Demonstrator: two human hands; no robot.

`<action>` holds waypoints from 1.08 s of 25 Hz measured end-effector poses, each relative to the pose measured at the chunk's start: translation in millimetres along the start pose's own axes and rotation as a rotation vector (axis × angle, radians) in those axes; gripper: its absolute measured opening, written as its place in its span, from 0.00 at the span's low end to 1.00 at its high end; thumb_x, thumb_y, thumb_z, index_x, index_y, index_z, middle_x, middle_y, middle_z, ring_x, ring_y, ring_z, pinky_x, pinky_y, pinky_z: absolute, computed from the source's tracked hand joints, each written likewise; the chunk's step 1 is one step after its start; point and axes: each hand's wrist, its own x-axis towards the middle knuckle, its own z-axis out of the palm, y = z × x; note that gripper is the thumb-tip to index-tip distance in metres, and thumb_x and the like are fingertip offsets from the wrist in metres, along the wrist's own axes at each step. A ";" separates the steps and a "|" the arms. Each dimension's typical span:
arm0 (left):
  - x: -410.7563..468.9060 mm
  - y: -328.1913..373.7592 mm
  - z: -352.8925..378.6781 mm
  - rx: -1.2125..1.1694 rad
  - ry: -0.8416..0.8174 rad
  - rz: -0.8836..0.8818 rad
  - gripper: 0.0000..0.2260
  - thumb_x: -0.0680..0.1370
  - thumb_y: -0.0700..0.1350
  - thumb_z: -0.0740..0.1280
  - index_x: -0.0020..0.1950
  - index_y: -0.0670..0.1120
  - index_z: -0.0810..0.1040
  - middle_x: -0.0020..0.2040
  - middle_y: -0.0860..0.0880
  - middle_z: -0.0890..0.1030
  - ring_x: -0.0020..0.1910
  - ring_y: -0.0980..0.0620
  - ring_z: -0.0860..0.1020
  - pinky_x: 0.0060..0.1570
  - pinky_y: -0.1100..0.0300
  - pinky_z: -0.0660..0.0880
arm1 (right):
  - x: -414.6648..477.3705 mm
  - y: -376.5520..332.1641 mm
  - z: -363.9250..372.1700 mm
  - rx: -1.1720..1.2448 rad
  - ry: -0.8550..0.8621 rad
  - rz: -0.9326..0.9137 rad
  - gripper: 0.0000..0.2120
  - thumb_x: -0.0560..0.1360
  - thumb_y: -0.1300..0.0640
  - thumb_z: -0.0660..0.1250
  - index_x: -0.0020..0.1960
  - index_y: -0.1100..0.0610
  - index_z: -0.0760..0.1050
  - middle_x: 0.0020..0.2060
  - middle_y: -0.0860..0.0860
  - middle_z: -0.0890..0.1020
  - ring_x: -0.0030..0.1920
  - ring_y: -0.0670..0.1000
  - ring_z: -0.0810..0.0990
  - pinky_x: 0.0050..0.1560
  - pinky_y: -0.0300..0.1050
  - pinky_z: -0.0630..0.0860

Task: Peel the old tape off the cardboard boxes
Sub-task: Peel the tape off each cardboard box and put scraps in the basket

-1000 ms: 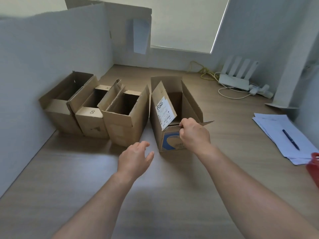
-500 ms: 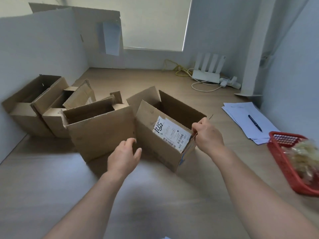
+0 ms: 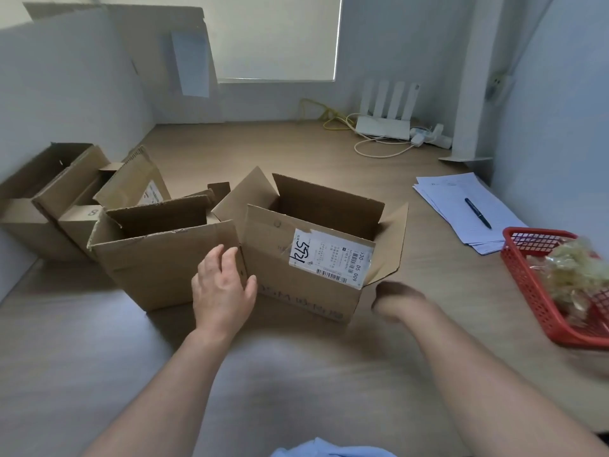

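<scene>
Head view: left hand (image 3: 224,288) spread at the box (image 3: 296,291) between the hands, right hand (image 3: 398,301) too blurred to tell, so peeling may skid it.

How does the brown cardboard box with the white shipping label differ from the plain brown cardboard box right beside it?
The labelled cardboard box carries a white barcode label with black handwriting on its front; the plain cardboard box shows a bare front. The labelled box's right side flap splays outward; the plain box's near top edge looks ragged. Both stand open-topped, side by side on the wooden surface.
</scene>
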 end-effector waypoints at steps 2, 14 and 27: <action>2.1 -9.0 -1.9 0.050 0.019 0.012 0.30 0.75 0.50 0.69 0.74 0.45 0.63 0.76 0.42 0.58 0.75 0.43 0.55 0.73 0.46 0.53 | -4.1 -24.7 19.1 -0.111 -0.105 -0.141 0.17 0.75 0.57 0.60 0.63 0.54 0.72 0.58 0.52 0.78 0.56 0.54 0.77 0.48 0.41 0.71; 30.4 -64.0 -16.3 0.173 -0.012 0.044 0.37 0.75 0.48 0.70 0.78 0.44 0.54 0.79 0.42 0.49 0.78 0.45 0.44 0.73 0.49 0.37 | -89.4 -175.5 12.3 -0.151 0.161 -0.803 0.10 0.78 0.54 0.59 0.53 0.60 0.72 0.53 0.59 0.75 0.53 0.61 0.76 0.41 0.48 0.68; 82.7 -114.7 -8.7 0.489 -0.118 0.102 0.41 0.78 0.58 0.61 0.78 0.48 0.36 0.78 0.43 0.39 0.76 0.43 0.35 0.68 0.39 0.30 | -15.6 -231.9 1.2 -0.210 0.583 -0.325 0.29 0.79 0.60 0.52 0.75 0.66 0.43 0.74 0.66 0.49 0.75 0.65 0.46 0.72 0.61 0.47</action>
